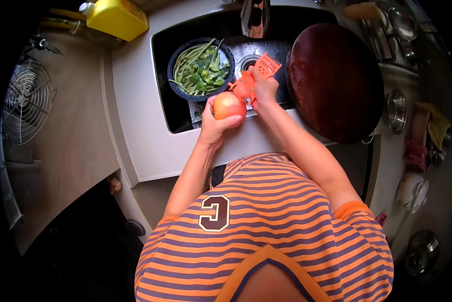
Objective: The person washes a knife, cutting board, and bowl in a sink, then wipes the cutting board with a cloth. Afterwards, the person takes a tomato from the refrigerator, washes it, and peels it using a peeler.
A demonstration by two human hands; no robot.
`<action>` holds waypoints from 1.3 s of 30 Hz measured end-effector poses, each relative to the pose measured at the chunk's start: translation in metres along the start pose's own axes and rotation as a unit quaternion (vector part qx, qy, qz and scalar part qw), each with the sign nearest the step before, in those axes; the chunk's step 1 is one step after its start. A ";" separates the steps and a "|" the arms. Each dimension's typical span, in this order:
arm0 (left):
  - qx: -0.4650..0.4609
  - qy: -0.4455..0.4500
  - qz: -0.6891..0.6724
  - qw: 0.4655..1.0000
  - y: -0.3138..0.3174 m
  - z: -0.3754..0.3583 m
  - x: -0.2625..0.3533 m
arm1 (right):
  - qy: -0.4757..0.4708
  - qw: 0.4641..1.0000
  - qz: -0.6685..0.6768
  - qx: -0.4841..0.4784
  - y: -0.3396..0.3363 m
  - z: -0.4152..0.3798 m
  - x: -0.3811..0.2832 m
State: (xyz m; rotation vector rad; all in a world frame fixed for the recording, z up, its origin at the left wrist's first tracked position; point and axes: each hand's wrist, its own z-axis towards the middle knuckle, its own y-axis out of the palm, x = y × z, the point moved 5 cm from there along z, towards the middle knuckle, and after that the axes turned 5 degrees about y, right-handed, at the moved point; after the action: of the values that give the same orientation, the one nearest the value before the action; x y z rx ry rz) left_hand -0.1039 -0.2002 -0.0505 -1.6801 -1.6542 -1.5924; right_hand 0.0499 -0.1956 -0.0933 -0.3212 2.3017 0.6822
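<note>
Over the front edge of the sink (170,118), my left hand (210,127) is wrapped round a red and yellow apple (229,107). My right hand (264,91) grips an orange plastic peeler (268,65) whose slotted, comb-like end sticks up past the fingers. The peeler's other end is right beside the apple's upper right side. Just left of the hands, a dark round pot (198,98) stands in the sink, holding green beans (188,65) and broccoli pieces (206,75) in water. Part of the drain (247,61) shows behind the peeler.
A large dark round board (336,83) leans over the sink's right side. The faucet (255,20) stands at the back. A yellow jug (116,19) sits at the back left, a wire rack (29,103) at far left. Steel bowls (396,111) and utensils line the right.
</note>
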 end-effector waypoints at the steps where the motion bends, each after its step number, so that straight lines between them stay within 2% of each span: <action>1: -0.007 -0.004 -0.022 1.000 0.000 -0.005 0.002 | -0.063 0.997 -0.045 -0.001 -0.009 0.015 0.002; 2: -0.013 -0.011 -0.044 0.999 -0.001 -0.010 0.002 | -0.163 0.949 -0.268 0.027 -0.029 0.043 0.007; 4: -0.005 -0.005 -0.046 0.999 -0.004 -0.011 0.005 | -0.257 0.817 -0.513 0.062 -0.025 0.026 -0.017; 5: 0.005 -0.005 -0.051 0.999 -0.007 -0.009 0.006 | -0.224 0.762 -0.608 0.009 -0.021 0.035 -0.008; 6: 0.013 -0.006 -0.055 0.998 -0.011 -0.009 0.008 | -0.231 0.681 -0.693 -0.049 -0.002 0.010 -0.021; 8: 0.006 -0.023 -0.081 0.996 -0.012 -0.008 0.013 | -0.325 0.646 -0.689 -0.042 0.008 0.008 -0.023; 11: -0.005 -0.043 -0.125 0.991 -0.018 -0.005 0.012 | -0.404 0.792 -0.456 -0.034 0.007 0.009 -0.042; 12: -0.012 -0.043 -0.112 0.993 -0.018 -0.003 0.011 | -0.294 0.894 -0.337 -0.029 0.002 0.016 -0.043; 13: -0.018 -0.043 -0.100 0.994 -0.016 -0.002 0.009 | -0.196 0.957 -0.201 -0.068 -0.001 0.017 -0.040; 14: -0.024 -0.045 -0.087 0.995 -0.013 -0.002 0.007 | -0.089 0.989 -0.058 -0.103 0.002 0.005 -0.041; 16: -0.021 -0.055 -0.054 0.997 -0.005 0.001 0.000 | 0.017 0.993 0.017 -0.116 0.008 -0.015 -0.037; 19: -0.032 -0.045 -0.011 0.998 0.006 0.004 -0.009 | -0.010 0.993 0.026 -0.115 0.015 -0.035 -0.030; 22: -0.038 -0.005 0.010 0.999 0.006 0.007 -0.012 | -0.077 0.990 -0.020 -0.115 0.020 -0.047 -0.037; 26: -0.037 0.028 0.039 0.998 0.016 0.002 0.008 | -0.253 0.941 -0.200 -0.103 0.029 -0.067 -0.046; 29: -0.022 0.020 0.048 0.998 0.013 0.000 0.007 | -0.231 0.950 -0.200 -0.070 0.025 -0.051 -0.034; 32: 0.012 0.052 0.048 0.997 0.012 -0.001 0.004 | -0.181 0.966 -0.181 -0.043 0.018 -0.036 -0.021; 35: 0.039 0.018 0.021 0.999 0.006 -0.001 -0.005 | -0.121 0.983 -0.139 -0.011 0.014 -0.030 -0.015; 39: 0.050 0.053 0.048 0.996 0.001 0.001 -0.012 | -0.061 0.993 -0.104 0.000 0.014 -0.027 -0.009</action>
State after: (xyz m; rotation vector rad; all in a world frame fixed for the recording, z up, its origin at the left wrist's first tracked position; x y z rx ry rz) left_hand -0.0995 -0.2052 -0.0603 -1.5730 -1.5500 -1.5017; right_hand 0.0356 -0.1986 -0.0651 -0.4979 2.1167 0.5791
